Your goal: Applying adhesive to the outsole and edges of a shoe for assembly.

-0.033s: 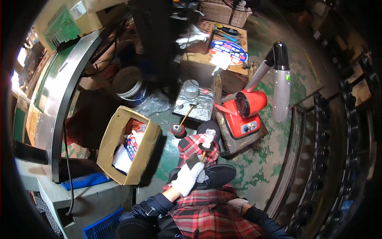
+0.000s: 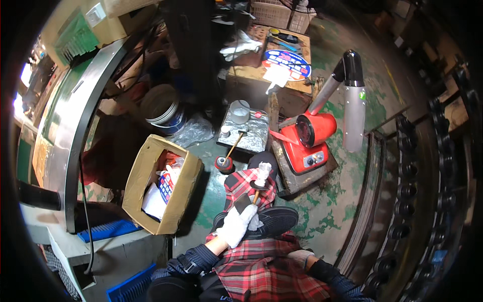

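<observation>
My left hand [image 2: 234, 229], in a white glove, is closed around a wooden-handled tool [image 2: 257, 195]. Beyond the glove the tool carries a black disc, then a whitish, wrapped-looking tip [image 2: 263, 173] above the red plaid cloth [image 2: 241, 182] over my knee. A dark flat piece [image 2: 243, 202] juts up beside the fingers; whether the hand grips it too is unclear. Under and right of the glove lies a black shoe [image 2: 276, 220], with crumpled white material [image 2: 255, 223] between. My right hand [image 2: 301, 256], also gloved, rests low against the plaid cloth on my lap, its fingers mostly hidden.
An open cardboard box [image 2: 188, 186] stands left. Ahead are a foil-covered tray [image 2: 257, 135] with a glass jar [image 2: 239, 111], and a dark pot [image 2: 224, 165] holding a brush [image 2: 233, 149]. A red machine [image 2: 307, 156] with a grey-and-black arm [image 2: 354, 116] stands right, near dark racks [image 2: 402, 191].
</observation>
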Tool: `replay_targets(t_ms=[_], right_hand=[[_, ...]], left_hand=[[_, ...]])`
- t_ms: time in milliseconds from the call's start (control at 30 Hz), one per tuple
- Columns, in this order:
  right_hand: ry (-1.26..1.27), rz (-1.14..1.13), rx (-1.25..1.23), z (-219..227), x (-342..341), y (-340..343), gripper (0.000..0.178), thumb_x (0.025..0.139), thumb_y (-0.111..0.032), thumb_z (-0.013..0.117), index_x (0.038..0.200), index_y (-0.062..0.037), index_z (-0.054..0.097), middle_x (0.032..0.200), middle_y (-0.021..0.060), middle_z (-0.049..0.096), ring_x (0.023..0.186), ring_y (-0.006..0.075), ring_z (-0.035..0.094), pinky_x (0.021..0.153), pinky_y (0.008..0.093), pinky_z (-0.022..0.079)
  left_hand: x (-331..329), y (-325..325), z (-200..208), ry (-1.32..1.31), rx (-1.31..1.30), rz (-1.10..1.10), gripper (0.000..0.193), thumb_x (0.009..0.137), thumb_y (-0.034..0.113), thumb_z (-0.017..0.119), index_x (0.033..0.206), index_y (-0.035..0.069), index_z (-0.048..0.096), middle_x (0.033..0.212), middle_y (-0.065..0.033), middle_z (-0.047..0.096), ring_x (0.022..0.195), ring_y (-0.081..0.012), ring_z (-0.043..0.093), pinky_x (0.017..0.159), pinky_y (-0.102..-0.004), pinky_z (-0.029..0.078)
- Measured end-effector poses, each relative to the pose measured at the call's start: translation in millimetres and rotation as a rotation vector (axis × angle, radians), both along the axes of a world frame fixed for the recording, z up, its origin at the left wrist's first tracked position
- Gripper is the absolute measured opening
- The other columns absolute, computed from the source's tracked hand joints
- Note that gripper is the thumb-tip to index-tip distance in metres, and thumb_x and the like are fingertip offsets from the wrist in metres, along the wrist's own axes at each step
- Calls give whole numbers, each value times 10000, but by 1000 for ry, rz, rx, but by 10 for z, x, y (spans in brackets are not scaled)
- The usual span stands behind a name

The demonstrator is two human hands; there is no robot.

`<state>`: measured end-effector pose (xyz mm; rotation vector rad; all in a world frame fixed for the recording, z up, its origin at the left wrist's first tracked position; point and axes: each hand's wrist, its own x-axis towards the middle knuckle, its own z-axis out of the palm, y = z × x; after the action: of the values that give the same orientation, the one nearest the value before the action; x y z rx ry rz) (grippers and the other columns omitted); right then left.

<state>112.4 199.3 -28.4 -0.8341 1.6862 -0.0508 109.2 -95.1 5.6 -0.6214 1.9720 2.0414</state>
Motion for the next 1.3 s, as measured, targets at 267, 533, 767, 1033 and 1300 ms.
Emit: replay_targets(t_ms=[267, 533, 767, 1033, 1300], right_hand=[[30, -134, -94, -531, 298, 286, 310, 928, -250, 563, 1187, -101, 648, 1064, 199, 703, 1012, 404, 675, 815, 469, 546], [271, -328, 11, -606, 402, 334, 394, 948, -348, 533, 1286, -152, 587, 1037, 184, 675, 971, 372, 664, 802, 450, 521], [-1, -630, -152, 1069, -58, 297, 404, 924, -361, 559, 1272, -154, 564, 1073, 158, 640, 1009, 353, 628, 838, 431, 483], [536, -502, 363, 2044, 122, 376, 219, 911, -219, 583, 1086, -124, 675, 871, 113, 716, 838, 344, 706, 703, 469, 556], [132, -565, -226, 1702, 257, 297, 283, 922, -261, 655, 1151, -100, 697, 969, 99, 737, 904, 303, 715, 747, 378, 565]], left_hand=[[-1, 20, 12, 127, 29, 66, 202, 1016, 244, 561, 945, 56, 582, 800, -38, 630, 715, -148, 609, 674, -303, 488], [18, 13, -104, -74, 290, 66, 140, 1013, 180, 555, 1003, 42, 535, 869, -53, 553, 797, -183, 561, 746, -322, 473], [-1, 59, -99, 45, 270, 116, 238, 1021, 205, 541, 854, 36, 558, 688, -74, 584, 606, -194, 587, 626, -334, 512], [-2, 0, 63, -50, 271, 166, 275, 1009, 264, 599, 1144, 35, 529, 792, -74, 616, 676, -201, 629, 687, -360, 549], [-75, -90, 173, -60, 355, 381, 405, 1038, 252, 571, 1392, 70, 496, 758, -7, 520, 639, -126, 506, 685, -344, 534]])
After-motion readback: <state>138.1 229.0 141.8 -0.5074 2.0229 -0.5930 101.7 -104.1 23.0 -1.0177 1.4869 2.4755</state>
